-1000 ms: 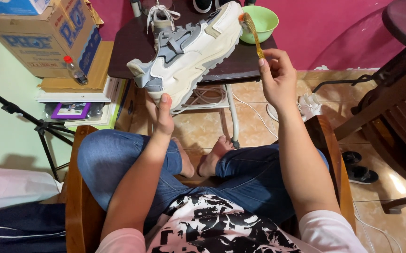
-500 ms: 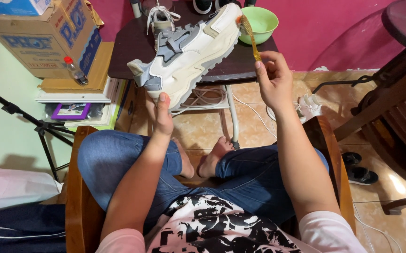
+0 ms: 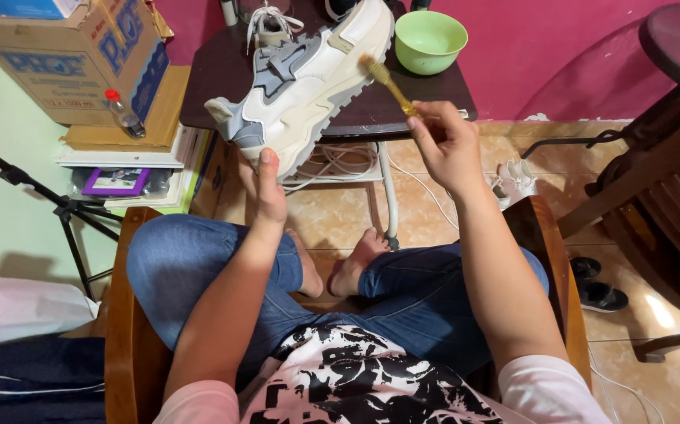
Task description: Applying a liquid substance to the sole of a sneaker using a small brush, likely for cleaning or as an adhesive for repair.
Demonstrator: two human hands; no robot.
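The left hand [image 3: 265, 192] gripped a white and grey sneaker [image 3: 304, 82] from beneath. The right hand [image 3: 446, 145] pinched a yellow brush [image 3: 387, 81], bristles touching the sneaker's sole edge near a green bowl [image 3: 432, 41].

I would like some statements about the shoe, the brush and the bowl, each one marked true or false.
1. The left hand holds the sneaker from below. True.
2. The right hand holds a toothbrush against the sneaker. True.
3. The green bowl lies on the floor. False: it stands on the dark table.
4. The sneaker is black. False: it is white and grey.
5. The person wears blue jeans. True.
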